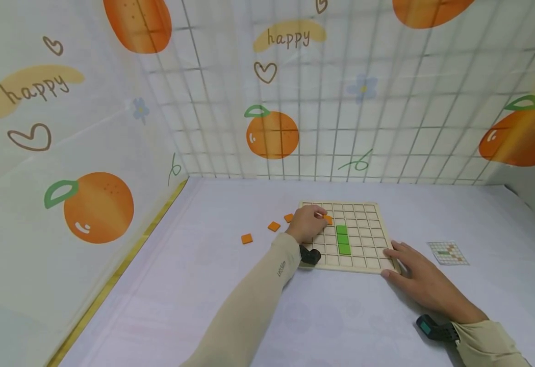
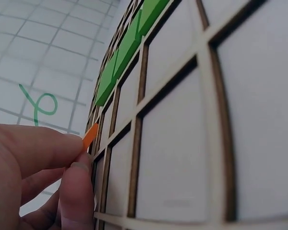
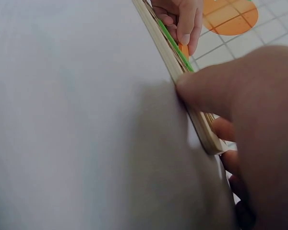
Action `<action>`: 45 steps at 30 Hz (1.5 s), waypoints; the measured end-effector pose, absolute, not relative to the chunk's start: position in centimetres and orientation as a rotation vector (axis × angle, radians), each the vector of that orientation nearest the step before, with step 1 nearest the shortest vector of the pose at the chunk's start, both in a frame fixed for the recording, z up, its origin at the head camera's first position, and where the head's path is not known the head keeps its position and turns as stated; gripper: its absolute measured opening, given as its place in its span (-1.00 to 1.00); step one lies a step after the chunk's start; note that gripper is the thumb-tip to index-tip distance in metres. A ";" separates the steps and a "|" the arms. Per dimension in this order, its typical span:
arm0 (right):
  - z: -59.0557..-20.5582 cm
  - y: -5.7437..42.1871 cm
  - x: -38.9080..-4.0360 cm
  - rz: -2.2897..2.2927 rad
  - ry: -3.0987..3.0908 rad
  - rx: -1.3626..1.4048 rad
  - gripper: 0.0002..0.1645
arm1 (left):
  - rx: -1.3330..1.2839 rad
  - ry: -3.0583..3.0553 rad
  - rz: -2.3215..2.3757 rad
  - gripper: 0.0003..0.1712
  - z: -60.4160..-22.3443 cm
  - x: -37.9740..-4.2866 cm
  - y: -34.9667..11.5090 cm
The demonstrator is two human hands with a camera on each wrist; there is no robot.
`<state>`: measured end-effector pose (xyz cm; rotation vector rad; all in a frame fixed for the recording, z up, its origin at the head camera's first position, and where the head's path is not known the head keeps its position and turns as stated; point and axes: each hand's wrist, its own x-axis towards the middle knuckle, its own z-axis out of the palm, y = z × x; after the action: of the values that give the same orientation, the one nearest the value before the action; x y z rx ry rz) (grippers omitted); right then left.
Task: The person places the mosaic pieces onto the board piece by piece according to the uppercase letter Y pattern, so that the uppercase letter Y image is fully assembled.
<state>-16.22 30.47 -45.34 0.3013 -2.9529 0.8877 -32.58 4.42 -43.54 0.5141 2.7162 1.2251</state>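
My left hand [image 1: 305,223] is over the far left part of a wooden grid board [image 1: 362,240]. Between thumb and fingertips it pinches an orange square tile [image 2: 90,136], tilted on edge close over the grid. Several green tiles [image 1: 343,239] lie in a column in the board's cells, just right of that hand. At the near right corner, my right hand [image 1: 421,280] grips the board, its thumb [image 3: 206,91] against the front edge and its other fingers along the right side.
Several loose orange tiles [image 1: 274,226] lie on the white table left of the board, partly behind the left hand. A small printed card [image 1: 448,253] with a coloured grid pattern is to the right. A curtain with oranges [image 1: 273,135] hangs behind the table.
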 end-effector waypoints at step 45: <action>-45.1 30.3 -16.2 0.879 -2.971 0.278 -0.13 | 0.449 2.787 1.081 -0.70 -42.9 -31.8 5.0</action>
<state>-16.23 30.33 -45.12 0.2781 -2.9712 0.8786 -31.85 5.02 -42.91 0.4488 2.7872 1.0808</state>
